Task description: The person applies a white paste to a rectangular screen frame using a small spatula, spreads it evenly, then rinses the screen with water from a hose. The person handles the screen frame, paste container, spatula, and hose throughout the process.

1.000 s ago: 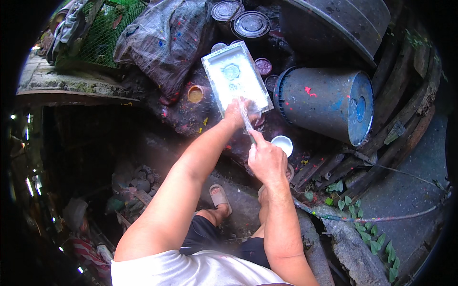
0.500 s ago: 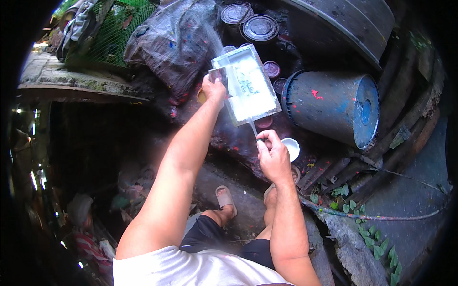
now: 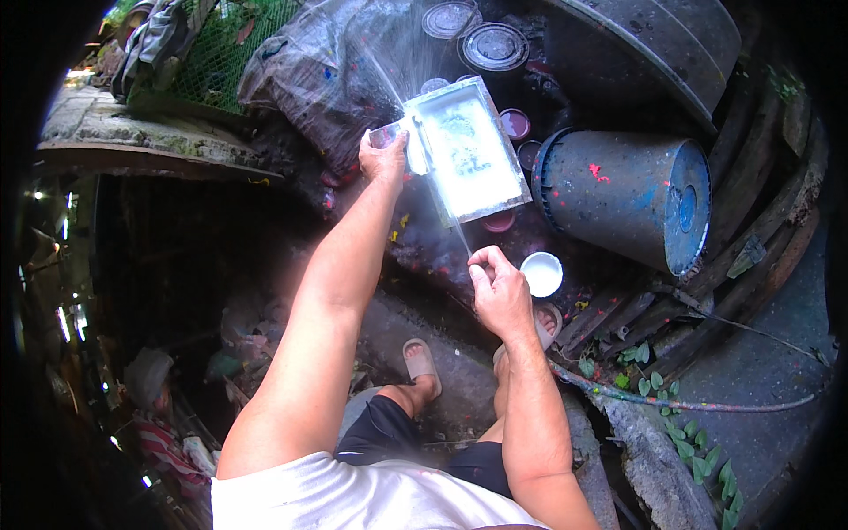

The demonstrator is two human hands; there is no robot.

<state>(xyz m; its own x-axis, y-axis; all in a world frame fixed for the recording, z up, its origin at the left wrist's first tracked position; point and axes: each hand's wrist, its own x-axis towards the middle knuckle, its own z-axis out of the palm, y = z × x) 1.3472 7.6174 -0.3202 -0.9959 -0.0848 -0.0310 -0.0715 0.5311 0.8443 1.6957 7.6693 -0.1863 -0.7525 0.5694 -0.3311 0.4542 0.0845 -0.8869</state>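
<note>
This is an outdoor paint yard behind a building, rough and cluttered. A paint-spattered blue drum (image 3: 632, 199) lies on its side on dark planks (image 3: 751, 256), with lidded paint cans (image 3: 495, 46) and small open pots (image 3: 515, 124) beside it. Green netting (image 3: 221, 44) and a plastic sheet (image 3: 309, 79) are heaped by a mossy concrete ledge (image 3: 132, 141), weeds (image 3: 645, 371) growing through

Blue barrel (image 3: 623, 194) on side, green netting (image 3: 216, 53)
</note>
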